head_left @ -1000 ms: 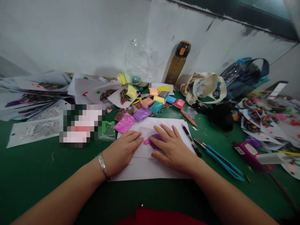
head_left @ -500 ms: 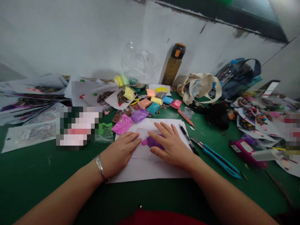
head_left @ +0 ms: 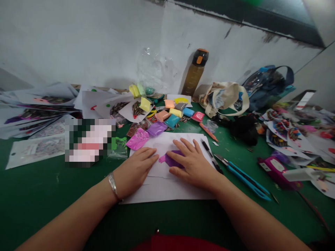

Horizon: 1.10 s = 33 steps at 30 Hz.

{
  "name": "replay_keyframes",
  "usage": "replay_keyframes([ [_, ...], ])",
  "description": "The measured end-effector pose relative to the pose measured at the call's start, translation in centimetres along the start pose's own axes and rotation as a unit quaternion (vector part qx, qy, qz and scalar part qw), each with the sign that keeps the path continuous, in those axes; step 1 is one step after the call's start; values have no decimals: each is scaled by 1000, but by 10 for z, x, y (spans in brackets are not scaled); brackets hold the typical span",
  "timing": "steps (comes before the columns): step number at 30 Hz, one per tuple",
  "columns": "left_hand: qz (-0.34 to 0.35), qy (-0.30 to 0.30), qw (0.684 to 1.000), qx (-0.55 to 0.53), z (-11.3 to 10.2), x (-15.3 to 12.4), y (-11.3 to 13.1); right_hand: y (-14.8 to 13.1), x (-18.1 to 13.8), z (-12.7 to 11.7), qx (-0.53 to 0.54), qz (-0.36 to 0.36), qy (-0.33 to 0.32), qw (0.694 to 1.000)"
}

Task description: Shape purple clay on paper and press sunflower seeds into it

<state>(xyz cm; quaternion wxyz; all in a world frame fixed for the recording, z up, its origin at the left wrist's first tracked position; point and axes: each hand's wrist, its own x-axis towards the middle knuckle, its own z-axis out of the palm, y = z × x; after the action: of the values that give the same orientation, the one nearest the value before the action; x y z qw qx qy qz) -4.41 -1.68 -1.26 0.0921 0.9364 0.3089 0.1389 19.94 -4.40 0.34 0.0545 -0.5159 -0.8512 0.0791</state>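
"Fingers of the right hand [head_left: 196,169] are spread apart over the flat purple patch of what looks like soft clay [head_left: 171,160]. Do they grip it?"

"No, nothing is clamped. The hand covers much of the patch, which lies on the stacked white paper sheets [head_left: 157,192]; how hard it presses cannot be told."

"And the left hand [head_left: 136,172]?"

"It rests on the same paper, fingers close together, tips just beside the small bright-pink piece [head_left: 162,159] that meets the purple patch's left end."

"What makes such a step go well?"

"If this is pressing, an even, light touch from flat finger pads suits it best; a single nail or fingertip would probably dent the surface. The left hand seems well placed to brace the sheets, provided its tips bear on paper and not on the pink."

"Anything nearby to mind?"

"The slim black pen [head_left: 211,156] lies along the paper's right side, and beyond it, on the green tabletop [head_left: 31,198], is the blue-handled craft knife with a metal blade [head_left: 248,182]. The right forearm does well to avoid that blade."
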Motion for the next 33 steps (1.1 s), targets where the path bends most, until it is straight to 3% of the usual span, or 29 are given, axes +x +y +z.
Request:
replay_keyframes([
  [6,5,-11,1000,10,-2,1,1,3,-7,-9,-2,6,-2,1000],
  [12,11,-8,1000,12,0,0,-1,-5,-28,-21,-36,-48,-21,998],
  [20,2,-2,1000,13,4,-2,-1,-10,-35,5,-41,-60,-24,997],
  [33,4,3,1000,7,3,-1,0,-4,-37,7,-44,-58,1,997],
])
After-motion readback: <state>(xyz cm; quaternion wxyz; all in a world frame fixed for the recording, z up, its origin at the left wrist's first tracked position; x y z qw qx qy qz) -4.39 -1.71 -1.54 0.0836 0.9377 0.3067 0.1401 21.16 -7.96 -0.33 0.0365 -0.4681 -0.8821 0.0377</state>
